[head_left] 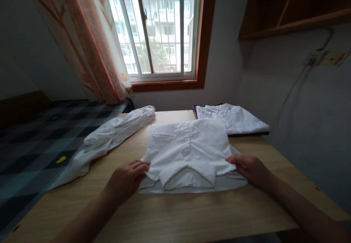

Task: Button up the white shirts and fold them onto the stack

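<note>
A white button-up shirt (175,144) lies folded on the wooden table, its collar toward me and the button placket running up the middle. Part of the shirt's hem shows beneath the collar along the near edge. My left hand (128,177) pinches the shirt's left edge beside the collar, fingertips closed on the cloth. On the opposite side, my right hand (251,168) grips the right edge between thumb and fingers. Both hands are at about the same height, level with the collar.
Folded white and dark clothes (233,118) are stacked at the table's (175,217) back right. Another white garment (115,133) stretches along the left edge, partly over a checkered bed (33,140). Behind are a window (164,34) and a curtain (95,45); a shelf (298,23) hangs upper right.
</note>
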The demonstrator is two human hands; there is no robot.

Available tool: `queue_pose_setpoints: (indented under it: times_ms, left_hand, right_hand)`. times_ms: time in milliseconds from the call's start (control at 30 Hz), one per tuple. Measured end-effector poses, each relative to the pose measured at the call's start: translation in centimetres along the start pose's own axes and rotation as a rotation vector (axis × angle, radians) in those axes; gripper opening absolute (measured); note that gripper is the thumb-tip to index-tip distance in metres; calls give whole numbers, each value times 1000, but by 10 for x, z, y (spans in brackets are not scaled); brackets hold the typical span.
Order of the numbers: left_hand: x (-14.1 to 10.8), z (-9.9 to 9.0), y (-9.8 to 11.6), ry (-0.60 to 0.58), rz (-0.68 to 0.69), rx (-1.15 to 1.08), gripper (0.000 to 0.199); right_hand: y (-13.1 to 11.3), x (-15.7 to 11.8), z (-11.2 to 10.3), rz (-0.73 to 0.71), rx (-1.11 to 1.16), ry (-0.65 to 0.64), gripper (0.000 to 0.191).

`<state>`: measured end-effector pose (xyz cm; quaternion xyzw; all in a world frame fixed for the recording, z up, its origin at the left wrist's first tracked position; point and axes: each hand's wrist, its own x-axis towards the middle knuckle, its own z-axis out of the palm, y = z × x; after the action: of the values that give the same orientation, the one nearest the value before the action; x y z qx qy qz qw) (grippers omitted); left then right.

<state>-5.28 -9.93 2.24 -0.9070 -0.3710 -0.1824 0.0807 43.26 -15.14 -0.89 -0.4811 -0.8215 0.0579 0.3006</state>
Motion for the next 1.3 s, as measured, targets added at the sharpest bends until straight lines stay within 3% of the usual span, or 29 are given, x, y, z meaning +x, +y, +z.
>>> queue_pose_setpoints:
  times_ms: [133, 233, 433, 533, 767, 1000, 1167, 1300]
  left_hand:
    - [-1, 3, 1, 33, 33, 26, 23]
    - [-2, -2, -1, 63, 74, 64, 27]
    - [-7, -13, -8, 115, 81, 59, 28]
    - [-13, -12, -6, 123, 163, 46, 30]
    - [-25, -9, 15, 14, 277, -29, 27]
    - [-25, -11, 30, -187, 166, -257, 31]
    - [-36, -14, 37, -92, 8, -267, 37]
    - [-39, -14, 42, -68, 113, -237, 27]
  right_hand:
    - [-3, 0, -1, -85, -79, -45, 39]
    - [-5, -2, -5, -128, -84, -94, 38]
    - [-10, -8, -20, -60, -10, -53, 36]
    - [-10, -16, -25, -68, -23, -25, 36]
    - [-1, -38, -18, -8, 49, -111, 43]
    - [9, -47, -9, 70, 182, -47, 30]
    - [12, -52, -7, 112, 280, 15, 22]
    - [10, -54, -8, 137, 300, 8, 20]
